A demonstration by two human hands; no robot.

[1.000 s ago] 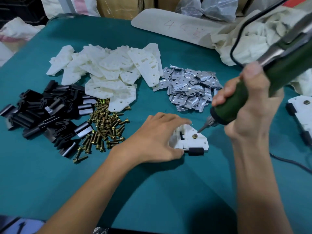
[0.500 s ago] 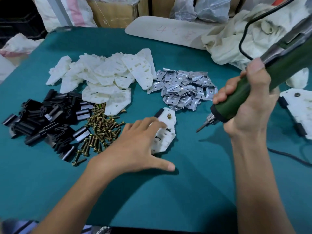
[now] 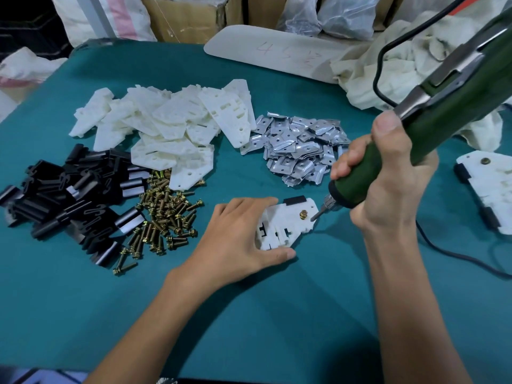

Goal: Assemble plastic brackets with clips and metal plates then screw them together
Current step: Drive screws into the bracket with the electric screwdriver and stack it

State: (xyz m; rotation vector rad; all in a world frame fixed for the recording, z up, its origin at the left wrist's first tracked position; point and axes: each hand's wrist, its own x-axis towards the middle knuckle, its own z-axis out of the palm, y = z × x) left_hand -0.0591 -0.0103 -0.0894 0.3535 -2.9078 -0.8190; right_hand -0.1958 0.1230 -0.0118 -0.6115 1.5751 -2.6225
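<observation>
1. While a brass screw (image 3: 303, 215) stands proud in its hole, a white plastic bracket (image 3: 285, 225) lies flat on the teal counter (image 3: 249, 314), pinned beneath the fingers of the left hand (image 3: 241, 239), which is spread wide and pressing down, thumb along the near edge.
2. Just right of that hand, the right hand (image 3: 388, 184) is wrapped tight round a green electric screwdriver (image 3: 432, 128), its bit (image 3: 315, 216) slanted beside the screw head; whether the two touch cannot be told.
3. By its look the bracket is light, stiff and thin, likely to skate or spin on the cloth under a driven bit, so holding it flat well clear of the screw seems the sound grip. A black clip (image 3: 295, 200) sits on its far edge.
4. Beyond the left hand lie loose screws (image 3: 166, 214), black clips (image 3: 69, 195), white brackets (image 3: 171, 128) and, ahead of the right hand, metal plates (image 3: 299, 151).
5. To the right of the right hand, a finished bracket (image 3: 487, 189) is cut off by the frame edge.
6. Any metal plate under the held bracket is hidden, and the left palm covers its near-left portion.
</observation>
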